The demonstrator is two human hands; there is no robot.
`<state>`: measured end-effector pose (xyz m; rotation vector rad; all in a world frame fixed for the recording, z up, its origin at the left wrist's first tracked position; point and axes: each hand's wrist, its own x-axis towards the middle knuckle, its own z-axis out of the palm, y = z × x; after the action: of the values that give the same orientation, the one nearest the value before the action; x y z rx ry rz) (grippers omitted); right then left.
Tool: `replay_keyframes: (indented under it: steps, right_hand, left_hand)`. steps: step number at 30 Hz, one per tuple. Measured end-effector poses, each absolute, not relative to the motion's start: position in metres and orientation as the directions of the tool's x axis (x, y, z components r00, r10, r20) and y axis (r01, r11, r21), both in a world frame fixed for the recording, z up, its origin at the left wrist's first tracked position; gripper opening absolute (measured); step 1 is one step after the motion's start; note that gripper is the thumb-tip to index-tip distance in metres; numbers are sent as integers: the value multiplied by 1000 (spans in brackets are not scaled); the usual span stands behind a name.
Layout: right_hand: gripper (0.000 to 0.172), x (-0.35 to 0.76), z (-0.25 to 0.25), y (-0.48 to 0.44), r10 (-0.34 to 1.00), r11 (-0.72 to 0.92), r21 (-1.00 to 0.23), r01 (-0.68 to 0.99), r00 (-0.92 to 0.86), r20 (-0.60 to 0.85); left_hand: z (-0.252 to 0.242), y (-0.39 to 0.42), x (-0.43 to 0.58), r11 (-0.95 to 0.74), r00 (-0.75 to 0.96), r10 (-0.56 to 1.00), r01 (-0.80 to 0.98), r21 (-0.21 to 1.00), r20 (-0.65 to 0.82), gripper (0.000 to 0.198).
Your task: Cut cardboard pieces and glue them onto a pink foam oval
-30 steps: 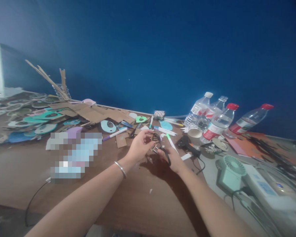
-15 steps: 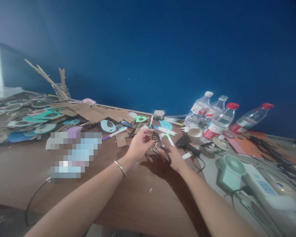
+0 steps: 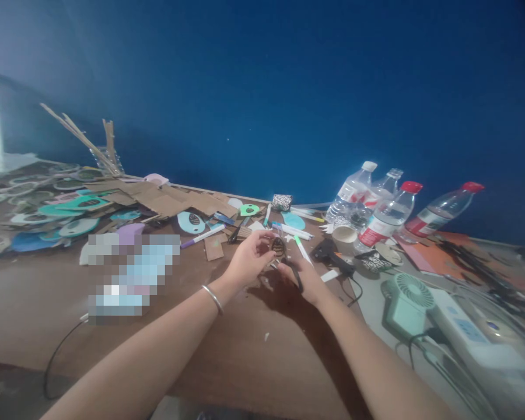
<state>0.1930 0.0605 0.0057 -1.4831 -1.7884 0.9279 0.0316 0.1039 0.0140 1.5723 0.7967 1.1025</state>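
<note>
Over the middle of the brown table, my left hand point(image 3: 250, 256) pinches a small paper cutout point(image 3: 279, 248) with dark stripes on tan, like a wing or leaf. Close beside it, my right hand point(image 3: 305, 277) is closed round the dark handles of a pair of scissors point(image 3: 294, 274). The blades lie near the cutout and are partly hidden by the fingers. A silver bangle point(image 3: 213, 298) sits on my left wrist. Behind the hands lie several markers point(image 3: 292, 231) and a pale blue paper piece point(image 3: 191, 223) with a striped shape on it.
Cardboard pieces point(image 3: 166, 199) and coloured cutouts point(image 3: 76, 204) are heaped at the left. A black glue gun point(image 3: 332, 256) lies right of my hands. Several plastic bottles point(image 3: 387, 216) stand or lean behind it. A green fan point(image 3: 409, 303) and cables lie at the right. The blue wall point(image 3: 262, 116) rises behind.
The striped cutout has turned and dropped slightly between my hands. The scissors have shifted a little to the left with my right hand. Both hands keep their grip.
</note>
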Motion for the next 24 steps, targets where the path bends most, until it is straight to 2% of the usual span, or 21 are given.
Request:
replay_keyframes:
  steps: [4,12,24]
  right_hand:
    - [41,192,8,60,984,126,-827,547,-175,34]
    - [47,196,7,61,978,141,-837,528,-205,36]
    - [48,199,2,61,984,116,-829,548,-179,20]
  left_hand:
    - [15,103,32,-258,391,883,-56,964,259,33]
    - [12,108,30,-288,378,888,15,958,261,32]
    - [17,108,29,-276,364,893,-24,961,266,31]
